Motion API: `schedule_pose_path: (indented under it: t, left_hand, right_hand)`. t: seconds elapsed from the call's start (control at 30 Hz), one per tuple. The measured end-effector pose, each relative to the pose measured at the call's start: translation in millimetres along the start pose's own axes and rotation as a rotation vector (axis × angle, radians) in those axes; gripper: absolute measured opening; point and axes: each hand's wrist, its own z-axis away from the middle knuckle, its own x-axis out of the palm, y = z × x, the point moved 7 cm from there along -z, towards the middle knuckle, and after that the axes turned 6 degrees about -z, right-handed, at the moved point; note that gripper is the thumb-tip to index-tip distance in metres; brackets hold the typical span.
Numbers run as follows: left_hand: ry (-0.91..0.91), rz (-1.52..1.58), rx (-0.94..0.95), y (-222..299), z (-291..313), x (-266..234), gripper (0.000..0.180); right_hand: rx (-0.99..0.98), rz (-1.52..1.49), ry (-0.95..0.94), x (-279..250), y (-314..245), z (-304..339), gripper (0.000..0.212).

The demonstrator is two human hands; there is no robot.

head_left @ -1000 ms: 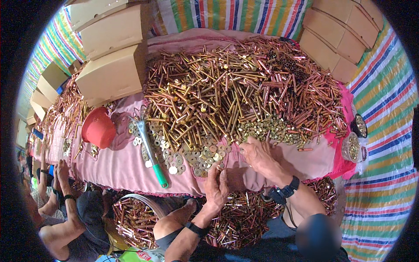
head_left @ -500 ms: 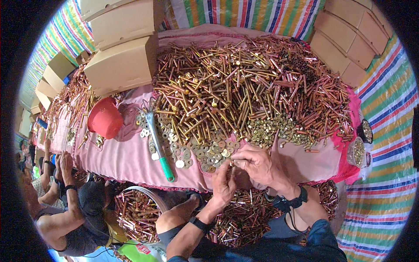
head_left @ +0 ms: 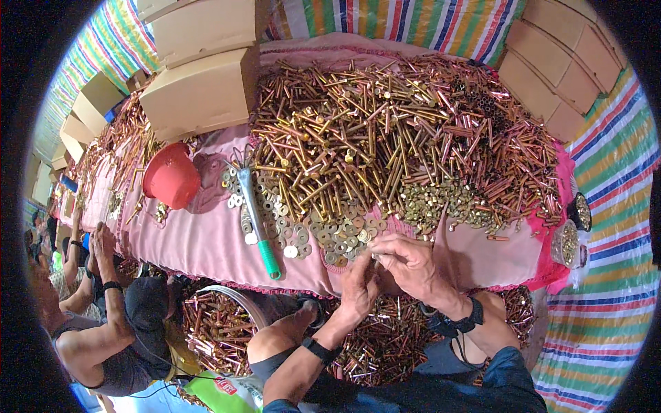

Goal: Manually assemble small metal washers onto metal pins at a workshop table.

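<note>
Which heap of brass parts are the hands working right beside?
The flat washers, ringed discs left of the nut pile. Left hand and right hand meet at their near edge.

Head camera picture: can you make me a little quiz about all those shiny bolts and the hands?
1. True or false: both hands meet at the table's near edge, beside the washers.
2. What colour is the handle of the tool lying on the pink cloth?
A. green
B. blue
C. black
3. Fill in: the red cup lies to the ____ of the big bolt pile.

Key:
1. True
2. A
3. left
</note>
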Motion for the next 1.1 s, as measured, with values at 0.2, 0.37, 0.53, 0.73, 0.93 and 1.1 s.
schedule_pose_path:
  t: [0.2, 0.37, 0.53, 0.73, 0.93, 1.1]
  left_hand:
    - [-0.022, -0.011, 0.013, 5, -1, -3, 0.038]
    - [0.030, -0.007, 0.062, 5, -1, -7, 0.042]
    - [0.016, -0.015, 0.020, 9, -2, -5, 0.033]
    - [0.001, 0.030, 0.034, 7, 1, -3, 0.050]
    - [-0.061, 0.057, 0.021, -3, 2, 0, 0.063]
    - [-0.046, 0.081, 0.033, -1, 1, 3, 0.065]
  right_hand:
    - [-0.108, 0.077, -0.061, 2, -13, -3, 0.024]
    - [-0.193, 0.157, -0.112, 5, -16, -6, 0.025]
    - [-0.140, 0.159, -0.047, 1, -10, -5, 0.024]
    - [0.236, -0.089, 0.059, -2, 8, -1, 0.032]
    - [0.262, -0.010, -0.038, -3, 13, 0, 0.021]
    - [0.025, 0.184, -0.100, 1, -10, -6, 0.019]
